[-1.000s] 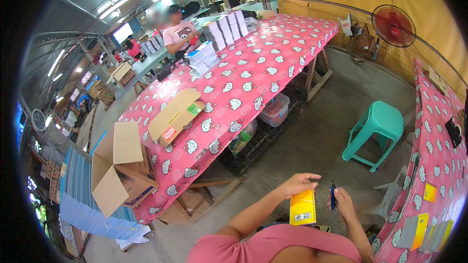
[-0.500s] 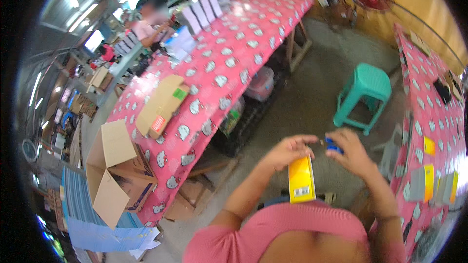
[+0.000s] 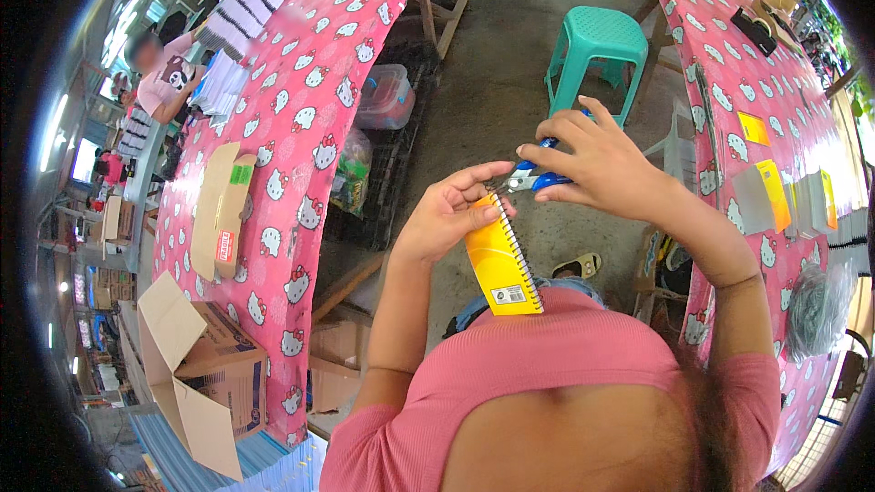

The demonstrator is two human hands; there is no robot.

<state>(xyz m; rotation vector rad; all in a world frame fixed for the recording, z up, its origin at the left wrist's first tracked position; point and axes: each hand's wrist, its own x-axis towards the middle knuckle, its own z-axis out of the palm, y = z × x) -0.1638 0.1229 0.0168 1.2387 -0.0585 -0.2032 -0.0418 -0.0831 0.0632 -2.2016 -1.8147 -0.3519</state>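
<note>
My left hand [image 3: 448, 217] is closed on a small yellow spiral notebook [image 3: 499, 271], thumb on its cover near the top. The notebook stands tilted against my chest, its wire coil running along the right edge. In my right hand [image 3: 609, 164] are blue-handled pliers [image 3: 521, 182], gripped by the handles. Their metal jaws are at the upper end of the coil, close to my left fingertips. Whether the jaws are closed on the wire, I cannot tell.
Pink cat-print tables stand left [image 3: 301, 82] and right [image 3: 720, 46]. On the right lie yellow-covered notebooks [image 3: 775, 196] and a clear plastic bag [image 3: 818, 310]. A green stool [image 3: 602, 32] stands ahead. At left are an open carton [image 3: 219, 369] and a seated person [image 3: 164, 82].
My view has swung right and down. The notebook has turned so its coil shows, and the pliers have come from apart to the coil's upper end.
</note>
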